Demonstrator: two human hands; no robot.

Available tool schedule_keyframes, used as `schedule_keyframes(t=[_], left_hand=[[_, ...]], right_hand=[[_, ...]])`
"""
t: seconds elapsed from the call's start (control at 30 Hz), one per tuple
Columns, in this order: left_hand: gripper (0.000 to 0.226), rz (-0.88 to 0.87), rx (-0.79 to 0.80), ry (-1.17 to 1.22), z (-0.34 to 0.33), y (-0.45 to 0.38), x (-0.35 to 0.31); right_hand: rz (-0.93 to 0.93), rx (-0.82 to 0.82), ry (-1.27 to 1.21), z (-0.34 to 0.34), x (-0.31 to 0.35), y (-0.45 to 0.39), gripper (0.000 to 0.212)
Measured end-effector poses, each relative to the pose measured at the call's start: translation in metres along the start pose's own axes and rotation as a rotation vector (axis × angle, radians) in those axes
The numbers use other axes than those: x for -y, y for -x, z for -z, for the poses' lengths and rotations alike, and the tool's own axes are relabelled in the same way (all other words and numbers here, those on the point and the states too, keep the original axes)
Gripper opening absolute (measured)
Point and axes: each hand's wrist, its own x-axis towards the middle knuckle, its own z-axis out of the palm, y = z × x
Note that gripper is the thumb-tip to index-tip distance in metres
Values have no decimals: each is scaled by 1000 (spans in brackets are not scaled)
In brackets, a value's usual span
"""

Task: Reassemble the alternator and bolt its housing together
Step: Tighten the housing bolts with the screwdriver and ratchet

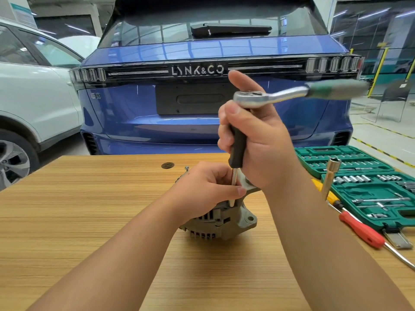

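A grey alternator (pixel 224 221) stands on the wooden table (pixel 89 221) in front of me. A ratchet wrench (pixel 276 96) with a green handle sits on top of a black-handled extension driver (pixel 237 149), whose metal shaft runs down to the alternator housing. My right hand (pixel 262 142) grips the black handle, its thumb up beside the ratchet head. My left hand (pixel 206 187) pinches the lower shaft just above the housing. The ratchet handle is blurred and points right. One loose bolt (pixel 186 168) stands on the table behind the alternator.
A green socket set case (pixel 359 182) lies open at the right, with a tall socket (pixel 330 178) upright at its edge. A red-handled screwdriver (pixel 363 230) and a yellow-handled one (pixel 325 191) lie beside it. A blue car (pixel 202 52) and a white car (pixel 33 86) stand beyond the table.
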Motion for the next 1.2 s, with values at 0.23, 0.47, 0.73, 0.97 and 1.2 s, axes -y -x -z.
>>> schedule_keyframes(t=[0.23,0.47,0.73,0.97,1.2], left_hand=[[6,3,-8,-16,2,-1,4],[11,18,6,10,2,-2,5],[8,26,-1,-55,0,-2,0],[5,60,15,5,4,0,1],[4,36,8,4,2,-1,0]], right_hand=[[31,79,-68,-3,-7,1,48],[-147,157,-249,5,1,-3,60],[-91,-284,112,-4,3,-2,7],[61,-64,81,-12,-6,2,40],[-14,33,-137,-2,-4,1,44]])
